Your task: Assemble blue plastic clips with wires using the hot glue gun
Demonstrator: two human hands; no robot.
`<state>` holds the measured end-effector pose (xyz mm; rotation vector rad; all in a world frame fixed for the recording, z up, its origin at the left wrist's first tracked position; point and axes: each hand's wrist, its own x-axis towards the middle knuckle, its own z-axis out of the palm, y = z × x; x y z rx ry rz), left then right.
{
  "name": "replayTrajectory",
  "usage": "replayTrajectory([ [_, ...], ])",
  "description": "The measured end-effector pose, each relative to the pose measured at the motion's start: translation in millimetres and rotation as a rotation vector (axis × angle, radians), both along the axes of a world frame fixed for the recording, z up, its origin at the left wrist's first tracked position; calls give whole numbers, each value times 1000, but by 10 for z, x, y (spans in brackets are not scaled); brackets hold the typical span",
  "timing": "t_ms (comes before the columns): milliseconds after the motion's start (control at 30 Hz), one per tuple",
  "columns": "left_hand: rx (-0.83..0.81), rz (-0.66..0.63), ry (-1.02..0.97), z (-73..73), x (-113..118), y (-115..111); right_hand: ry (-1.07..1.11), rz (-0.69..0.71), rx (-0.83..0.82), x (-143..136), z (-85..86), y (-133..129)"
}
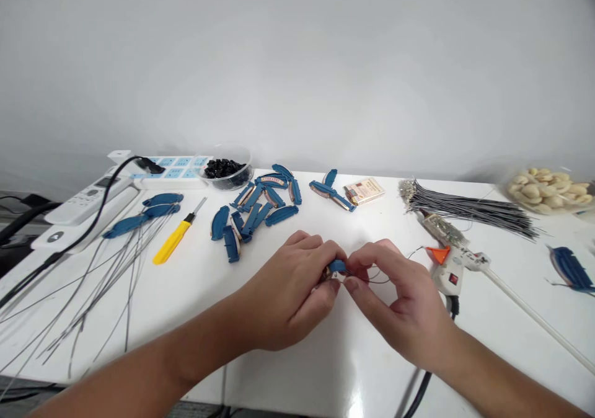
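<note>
A white table [367,368] bears blue plastic pieces [255,216], a yellow screwdriver [173,240], a glue gun [450,269] and a power strip [174,168]. Bundled wires [469,206] (dark ones) lie beyond the glue gun.

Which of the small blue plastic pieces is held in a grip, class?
The small blue plastic piece pinched in the left grip, with thin dark wire at the right grip; the others lie untouched.

Left hand [297,288] holding small blue piece [337,266], right hand [402,300] pinching thin wire [379,280]; yellow screwdriver [173,243], glue gun [450,269]
</note>
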<state>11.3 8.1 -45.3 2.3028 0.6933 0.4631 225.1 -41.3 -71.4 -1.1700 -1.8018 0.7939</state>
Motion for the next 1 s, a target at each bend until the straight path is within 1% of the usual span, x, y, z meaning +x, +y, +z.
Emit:
replayTrajectory([
  [133, -54, 31, -11, 1, -4, -8, -40, -17, 35, 18, 26, 15],
  [267, -119, 33, 2, 43, -1, -2, -43, -26, 7, 25, 47, 30],
  [400, -202, 32, 11, 104, 10, 7, -35, -79, -151, 21, 57, 42],
  [467, -242, 34, 27, 112, 14, 8, -29, -83, -232, 20, 62, 51],
  [533, -270, 36, 31, 101, 16, 6, -43, -69, -272, 17, 66, 59],
  [667, -329, 21, -23, 57, 22, 2, -59, -60, -300, -2, 82, 62],
  [733, -385, 15, -34, 45, 30, 3, -29, -71, -342, -8, 96, 60],
  [833, -461, 43, -34, 43, 41, 10, 43, -98, -457, 6, 119, 67],
  [900, -477, 67, -41, 44, 44, 16, 97, -117, -514, 29, 127, 80],
  [1000, -488, 116, -31, 27, 45, 18, 184, -144, -546, 64, 131, 104],
])
